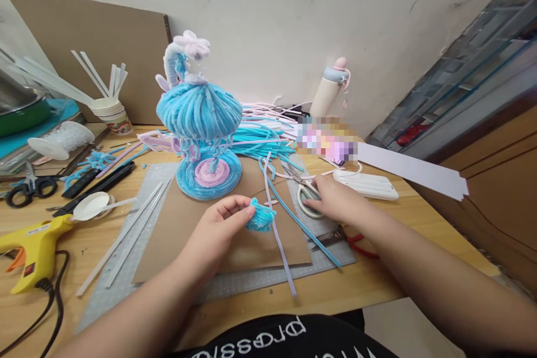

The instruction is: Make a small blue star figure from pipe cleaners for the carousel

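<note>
My left hand [224, 224] pinches a small blue fuzzy pipe-cleaner piece [260, 217] above a brown cardboard sheet [184, 229]. My right hand [335, 198] rests over the white-handled scissors [305, 197], fingers curled on the handle. Just behind stands a blue and pink pipe-cleaner figure [201, 117] with a domed top, a round coiled base and a pink flower on top. Loose blue and lilac pipe cleaners [279, 235] lie across the cardboard between my hands.
A yellow glue gun [36, 246] with a black cord lies at the left. Black scissors [25, 187], a spool [61, 140], a cup of white sticks [111, 112], a pile of pipe cleaners [264, 140], red-handled pliers [356, 240] and a white case [369, 184] surround the grey cutting mat [260, 277].
</note>
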A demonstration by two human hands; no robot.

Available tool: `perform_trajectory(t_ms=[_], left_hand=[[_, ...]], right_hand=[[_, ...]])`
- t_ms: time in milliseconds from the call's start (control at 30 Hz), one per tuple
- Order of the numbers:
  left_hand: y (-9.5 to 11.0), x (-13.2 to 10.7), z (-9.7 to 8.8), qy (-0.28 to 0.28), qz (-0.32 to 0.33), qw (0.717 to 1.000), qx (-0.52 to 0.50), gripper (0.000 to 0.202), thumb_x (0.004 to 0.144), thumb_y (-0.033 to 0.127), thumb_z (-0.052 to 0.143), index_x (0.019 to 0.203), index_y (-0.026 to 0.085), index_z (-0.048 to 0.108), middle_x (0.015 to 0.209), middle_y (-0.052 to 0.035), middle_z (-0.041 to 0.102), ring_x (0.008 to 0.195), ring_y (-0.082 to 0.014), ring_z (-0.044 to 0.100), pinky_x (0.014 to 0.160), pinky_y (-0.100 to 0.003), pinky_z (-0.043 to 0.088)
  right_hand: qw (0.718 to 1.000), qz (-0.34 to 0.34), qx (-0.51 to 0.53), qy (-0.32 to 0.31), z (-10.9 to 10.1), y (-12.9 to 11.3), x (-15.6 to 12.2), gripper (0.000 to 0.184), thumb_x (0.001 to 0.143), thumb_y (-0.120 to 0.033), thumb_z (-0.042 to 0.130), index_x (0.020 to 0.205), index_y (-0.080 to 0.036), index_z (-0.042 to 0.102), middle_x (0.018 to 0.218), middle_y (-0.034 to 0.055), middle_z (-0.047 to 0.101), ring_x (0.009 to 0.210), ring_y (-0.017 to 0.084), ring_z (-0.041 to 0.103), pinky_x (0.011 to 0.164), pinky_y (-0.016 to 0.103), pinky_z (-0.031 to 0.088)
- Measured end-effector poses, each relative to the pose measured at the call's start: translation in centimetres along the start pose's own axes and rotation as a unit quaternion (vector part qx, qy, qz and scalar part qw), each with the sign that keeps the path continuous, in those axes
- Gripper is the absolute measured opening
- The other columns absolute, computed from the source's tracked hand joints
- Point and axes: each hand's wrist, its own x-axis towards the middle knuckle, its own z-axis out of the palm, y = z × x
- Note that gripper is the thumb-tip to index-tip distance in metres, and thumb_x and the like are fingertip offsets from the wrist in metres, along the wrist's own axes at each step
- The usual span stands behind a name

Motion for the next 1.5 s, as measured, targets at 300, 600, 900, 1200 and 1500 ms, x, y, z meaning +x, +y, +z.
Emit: perform_trajectory(t_ms=[300, 600, 900, 1200, 1500], left_hand=[[1.0, -0.3, 0.1, -0.068, -0.092, 0.983, -0.144, 0.013, 0.073, 0.024, 0.073, 0.077, 0.014, 0.068, 0.071, -0.0017, 0.067, 0.069, -0.0137, 0.061, 0.066, -0.024, 0.047], [1.4, -0.6, 0.0, -0.14, -0.128, 0.96, -0.206, 0.017, 0.073, 0.025, 0.075, 0.08, 0.012, 0.069, 0.073, -0.0029, 0.067, 0.067, -0.0134, 0.063, 0.063, -0.024, 0.051], [0.9, -1.0, -0.2, -0.153, 0.003, 0.983, -0.1, 0.017, 0.07, 0.027, 0.077, 0.074, 0.014, 0.067, 0.072, 0.0001, 0.06, 0.066, -0.0093, 0.054, 0.063, -0.019, 0.045], [1.3, -1.0, 0.2, -0.127, -0.088, 0.973, -0.169, 0.019, 0.069, 0.026, 0.078, 0.079, 0.014, 0.067, 0.073, -0.0021, 0.066, 0.064, -0.0122, 0.062, 0.063, -0.023, 0.049], [1.6, -1.3, 0.1, -0.144, -0.105, 0.956, -0.233, 0.015, 0.07, 0.021, 0.076, 0.079, 0.013, 0.067, 0.074, -0.0007, 0.065, 0.066, -0.0117, 0.062, 0.068, -0.025, 0.051]], right_hand=[[0.986, -0.013, 0.135, -0.095, -2.6, 3.2, 0.0, 0.015, 0.074, -0.03, 0.059, 0.079, -0.017, 0.064, 0.075, 0.0049, 0.069, 0.066, 0.018, 0.063, 0.052, 0.023, 0.039], [0.792, -0.062, 0.51, -0.329, -1.9, 10.1, -0.6, 0.043, 0.076, -0.055, 0.058, 0.074, -0.012, 0.059, 0.061, 0.0028, 0.062, 0.041, 0.007, 0.053, 0.037, 0.015, 0.032], [0.804, -0.122, 0.48, -0.329, -4.2, 10.5, -2.9, 0.038, 0.074, -0.05, 0.068, 0.095, -0.019, 0.061, 0.075, 0.0029, 0.061, 0.062, 0.014, 0.06, 0.057, 0.025, 0.049], [0.909, -0.244, 0.315, 0.121, -2.9, 1.7, -6.3, 0.038, 0.074, -0.032, 0.071, 0.104, -0.024, 0.049, 0.092, 0.0049, 0.058, 0.081, 0.021, 0.057, 0.072, 0.034, 0.05], [0.858, -0.376, 0.22, 0.271, -1.0, -1.8, -4.4, 0.043, 0.07, -0.018, 0.063, 0.109, -0.021, 0.044, 0.102, 0.0082, 0.056, 0.091, 0.024, 0.054, 0.08, 0.037, 0.043]])
